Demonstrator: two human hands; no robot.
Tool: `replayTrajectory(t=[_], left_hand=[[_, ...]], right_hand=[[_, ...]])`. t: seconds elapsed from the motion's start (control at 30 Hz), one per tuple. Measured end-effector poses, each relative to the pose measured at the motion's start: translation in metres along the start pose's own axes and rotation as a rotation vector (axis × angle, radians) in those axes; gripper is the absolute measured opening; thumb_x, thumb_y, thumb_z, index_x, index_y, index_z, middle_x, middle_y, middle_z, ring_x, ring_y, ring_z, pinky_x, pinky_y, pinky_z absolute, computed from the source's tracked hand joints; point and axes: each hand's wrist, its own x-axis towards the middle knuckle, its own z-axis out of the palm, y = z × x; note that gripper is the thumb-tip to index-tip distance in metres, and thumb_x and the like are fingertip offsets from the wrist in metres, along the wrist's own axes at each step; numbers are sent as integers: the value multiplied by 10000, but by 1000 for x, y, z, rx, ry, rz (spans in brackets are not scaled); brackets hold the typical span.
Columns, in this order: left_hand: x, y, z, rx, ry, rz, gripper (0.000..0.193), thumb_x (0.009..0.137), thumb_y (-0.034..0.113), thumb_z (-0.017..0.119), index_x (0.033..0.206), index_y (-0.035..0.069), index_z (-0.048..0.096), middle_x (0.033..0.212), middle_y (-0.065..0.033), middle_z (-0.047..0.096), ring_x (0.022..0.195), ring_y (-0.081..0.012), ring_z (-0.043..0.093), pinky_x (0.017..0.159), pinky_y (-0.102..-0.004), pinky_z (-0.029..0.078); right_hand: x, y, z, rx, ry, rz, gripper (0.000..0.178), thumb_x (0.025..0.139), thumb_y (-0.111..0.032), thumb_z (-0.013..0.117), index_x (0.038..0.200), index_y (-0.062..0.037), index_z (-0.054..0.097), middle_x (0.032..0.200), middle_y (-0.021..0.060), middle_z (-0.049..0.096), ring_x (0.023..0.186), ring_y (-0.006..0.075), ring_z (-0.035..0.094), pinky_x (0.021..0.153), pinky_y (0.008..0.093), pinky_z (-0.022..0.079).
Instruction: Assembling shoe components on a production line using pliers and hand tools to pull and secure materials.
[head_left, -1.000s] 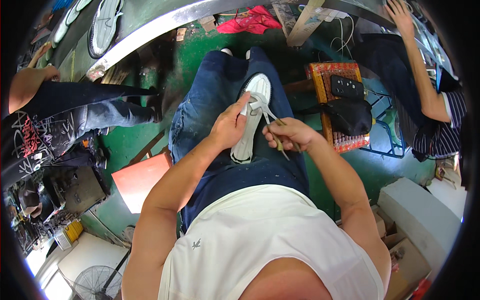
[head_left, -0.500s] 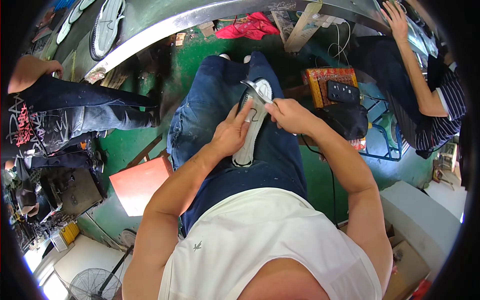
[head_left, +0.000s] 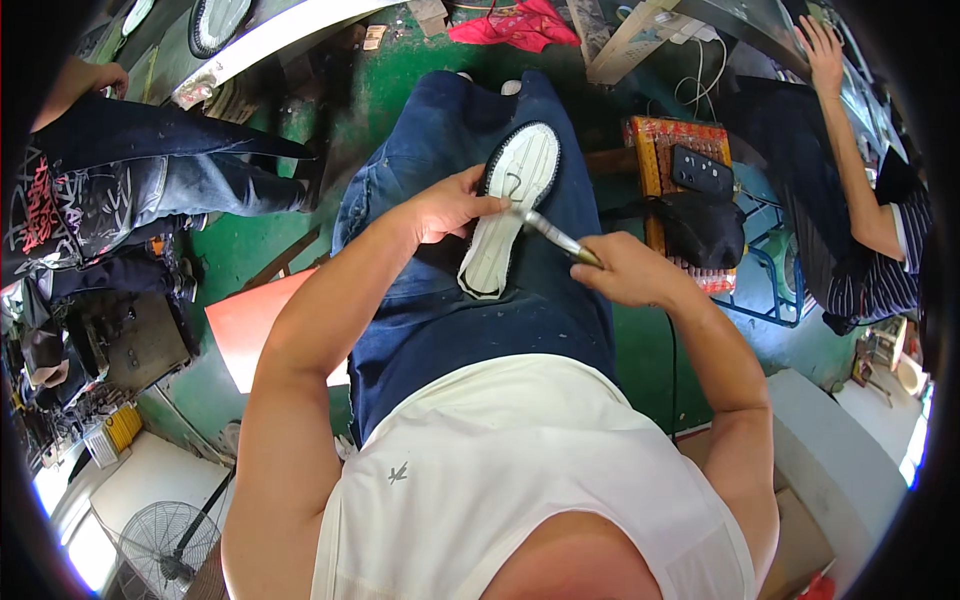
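Note:
A shoe point(head_left: 525, 165) lies lengthwise on my thighs, its pale ribbed underside facing up. A black edge rims its broad far end, and a dark curved cord or mark shows near the middle. My left hand point(head_left: 447, 210) grips the shoe's left side, thumb over the narrow waist and fingers partly hidden beneath. My right hand point(head_left: 630, 270) is closed around the handle of a hammer point(head_left: 558, 236). The hammer slants toward the shoe's waist, close to my left thumb; its head is blurred and hard to make out.
A workbench edge point(head_left: 290, 38) crosses the top, with another shoe point(head_left: 215, 22) on it. At right, a black phone point(head_left: 702, 172) and black bag point(head_left: 703, 230) lie on a beaded seat point(head_left: 650, 160). People stand on both sides. An orange-red box point(head_left: 250, 325) sits at left, a fan point(head_left: 170, 540) lower left.
My right hand with the hammer has drawn back from the shoe's far end, down and to the right. My left hand now holds the shoe's side instead of lying over its top.

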Motion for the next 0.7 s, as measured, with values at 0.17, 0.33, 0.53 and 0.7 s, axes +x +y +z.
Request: replayTrajectory(t=[0.17, 0.33, 0.53, 0.7], left_hand=[[9, -4, 1, -17, -58, -3, 621, 914, 242, 751, 1451, 163, 448, 1249, -60, 646, 1130, -205, 630, 892, -503, 528], [9, -16, -2, -41, -32, 10, 617, 915, 258, 760, 1438, 143, 455, 1243, -71, 646, 1097, -211, 644, 853, -490, 552], [4, -18, 5, -54, -20, 11, 592, 914, 243, 762, 1413, 120, 468, 1208, -81, 651, 1064, -230, 652, 816, -469, 573], [10, -21, -2, -33, -8, 59, 596, 908, 237, 761, 1413, 114, 469, 1193, -84, 655, 1065, -237, 652, 805, -482, 571]], right_hand=[[9, -4, 29, -422, 41, -230, 235, 926, -207, 637, 970, 24, 650, 889, 232, 694, 892, 415, 677, 794, 502, 521], [16, -38, 31, -609, 100, -226, 216, 916, -183, 654, 960, 29, 653, 914, 232, 688, 898, 422, 672, 811, 499, 532], [11, -31, 39, -609, 27, -230, 210, 902, -171, 662, 958, 31, 653, 913, 228, 694, 894, 380, 690, 779, 472, 547], [21, -49, 34, -717, 34, -183, 210, 905, -194, 663, 968, 6, 645, 910, 200, 683, 867, 381, 681, 759, 473, 547]])
